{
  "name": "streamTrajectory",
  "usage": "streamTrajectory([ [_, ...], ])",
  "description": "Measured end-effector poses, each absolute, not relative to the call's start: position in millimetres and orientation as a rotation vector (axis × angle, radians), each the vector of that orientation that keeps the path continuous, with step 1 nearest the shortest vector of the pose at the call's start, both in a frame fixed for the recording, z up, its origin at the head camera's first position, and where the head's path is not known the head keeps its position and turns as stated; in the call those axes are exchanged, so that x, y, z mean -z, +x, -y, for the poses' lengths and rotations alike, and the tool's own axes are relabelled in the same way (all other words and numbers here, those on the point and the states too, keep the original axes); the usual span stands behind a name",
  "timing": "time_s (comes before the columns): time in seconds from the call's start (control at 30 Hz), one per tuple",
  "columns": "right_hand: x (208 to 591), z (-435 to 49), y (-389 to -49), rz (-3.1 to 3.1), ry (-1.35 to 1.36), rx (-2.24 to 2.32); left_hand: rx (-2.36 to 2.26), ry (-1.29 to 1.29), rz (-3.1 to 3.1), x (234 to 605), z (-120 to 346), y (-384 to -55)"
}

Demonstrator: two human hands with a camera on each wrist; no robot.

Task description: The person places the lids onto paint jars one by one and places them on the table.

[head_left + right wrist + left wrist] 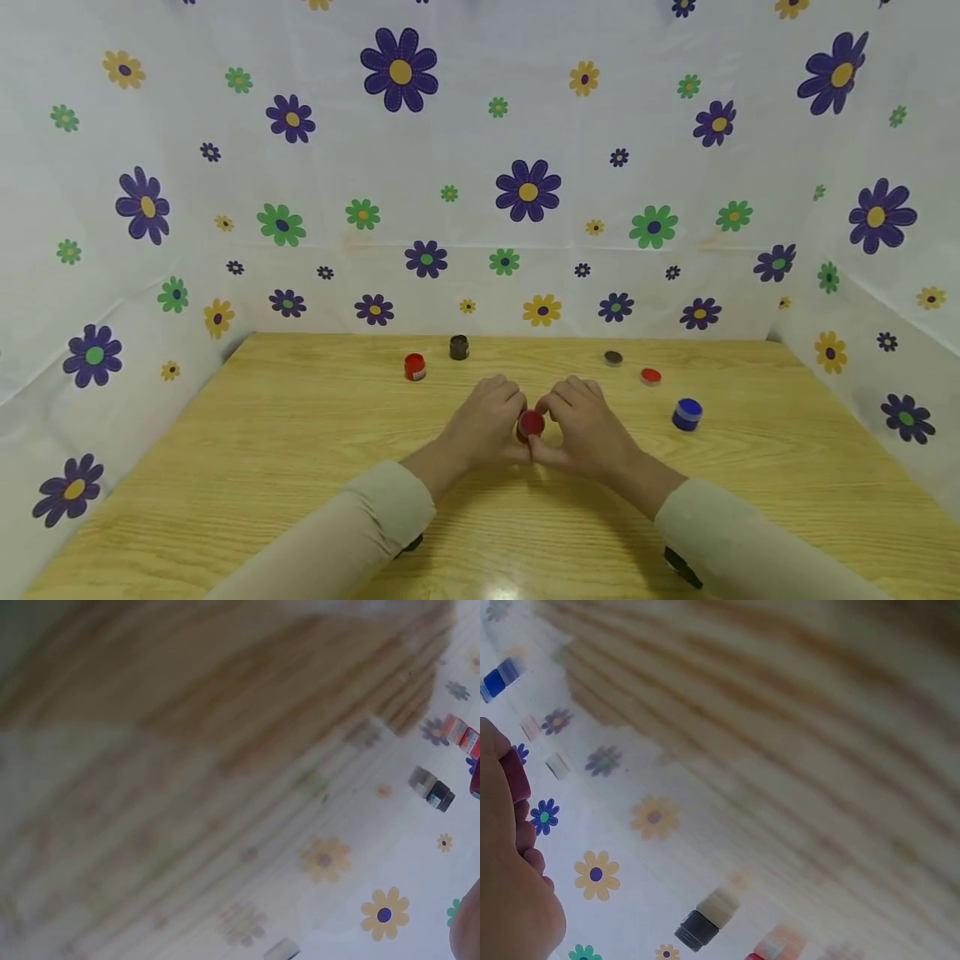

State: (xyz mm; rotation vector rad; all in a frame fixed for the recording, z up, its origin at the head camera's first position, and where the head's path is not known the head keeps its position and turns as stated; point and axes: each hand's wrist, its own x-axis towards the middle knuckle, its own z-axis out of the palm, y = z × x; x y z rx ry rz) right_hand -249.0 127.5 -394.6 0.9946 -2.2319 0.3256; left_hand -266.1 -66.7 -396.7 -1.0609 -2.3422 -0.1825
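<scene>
Near the middle of the table, a small dark red paint jar (531, 424) is between the two hands, its round top facing up. The left hand (487, 423) grips it from the left side. From the right, the right hand (588, 427) pinches it near the top, with the thumb at the front edge. In the left wrist view, part of the dark red jar (514, 777) shows beyond the left hand (514, 862). Only a bit of the right hand (468, 930) appears at the edge of the right wrist view. Fingers hide much of the jar's side.
Behind the hands stand a red paint jar (415, 367) and a black paint jar (459, 347). To the back right lie a dark lid (612, 358) and a red lid (651, 377). A blue paint jar (687, 415) stands to the right. Flowered cloth surrounds the wooden table (300, 417).
</scene>
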Motion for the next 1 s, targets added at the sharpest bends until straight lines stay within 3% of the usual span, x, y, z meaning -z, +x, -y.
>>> streamTrajectory([
  [1.0,397.7,-125.1,-249.4,2.297,0.947,-0.308,0.214,-1.025,2.408,401.2,65.1,-266.5],
])
